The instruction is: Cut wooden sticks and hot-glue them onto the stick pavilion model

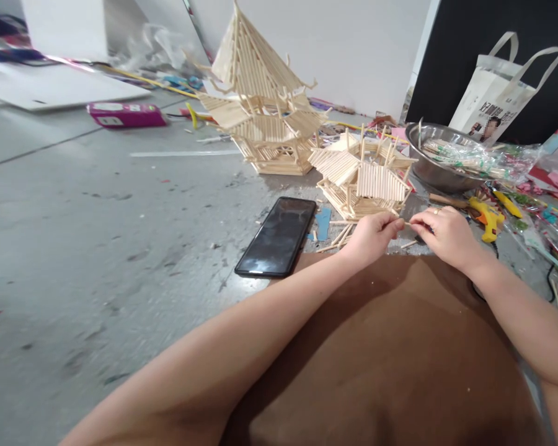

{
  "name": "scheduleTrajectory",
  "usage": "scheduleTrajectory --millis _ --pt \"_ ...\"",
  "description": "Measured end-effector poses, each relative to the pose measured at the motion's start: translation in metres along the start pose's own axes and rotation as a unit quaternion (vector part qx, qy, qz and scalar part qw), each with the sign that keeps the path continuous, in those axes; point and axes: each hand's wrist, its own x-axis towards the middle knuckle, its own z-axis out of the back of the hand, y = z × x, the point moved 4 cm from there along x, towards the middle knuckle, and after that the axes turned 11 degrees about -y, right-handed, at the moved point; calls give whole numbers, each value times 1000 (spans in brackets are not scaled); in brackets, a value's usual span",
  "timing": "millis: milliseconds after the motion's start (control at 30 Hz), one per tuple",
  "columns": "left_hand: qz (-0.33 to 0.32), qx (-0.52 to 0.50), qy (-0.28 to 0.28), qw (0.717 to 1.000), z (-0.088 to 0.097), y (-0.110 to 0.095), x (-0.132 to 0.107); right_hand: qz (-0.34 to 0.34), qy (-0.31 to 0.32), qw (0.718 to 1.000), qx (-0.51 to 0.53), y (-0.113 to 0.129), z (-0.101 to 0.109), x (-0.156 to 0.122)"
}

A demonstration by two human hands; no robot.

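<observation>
Bare hands at a stick-built model, seen from the wearer's head. The left hand point(371, 236) and the right hand point(445, 234) face each other just in front of the smaller stick model point(382, 181). Each is closed in a narrow pinch, thumb against fingers, on a thin wooden stick point(407, 223); only a short length of it shows in the gap between the fingertips. A ring point(437, 211) encircles one finger of the right hand. The smaller model, six-sided in appearance, carries slanted roof panels and upright posts. Behind it and to its left stands the taller stick model point(260, 129), tiered and topped by a pointed roof. Loose sticks point(340, 237) lie beside the left hand, between it and a dark phone point(279, 238) resting on the grey floor point(121, 248). To the right are a yellow glue gun point(487, 222), near the right hand, and a metal bowl point(428, 172) with bundled sticks point(465, 158) in clear plastic. A white bag point(493, 93) with two handles stands behind the bowl.
</observation>
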Motion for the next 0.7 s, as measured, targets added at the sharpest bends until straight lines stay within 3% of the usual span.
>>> scheduleTrajectory --millis 100,200,300,367,500,700 --pt "19 -34 -26 999 1 4 2 -164 -58 976 128 -15 -7 2" --pt "19 -21 -34 999 1 4 2 -323 -108 889 307 -29 -23 5" --pt "5 19 -17 1000 0 2 1 -406 -124 805 415 -32 -37 10" --pt "-4 41 -10 999 0 0 0 -435 -131 771 445 -30 -42 12" --pt "-32 66 -6 997 -2 0 -1 -461 -148 743 462 -25 -43 14" --pt "-59 72 2 996 -5 3 -1 -458 -139 750 455 -24 -43 16"
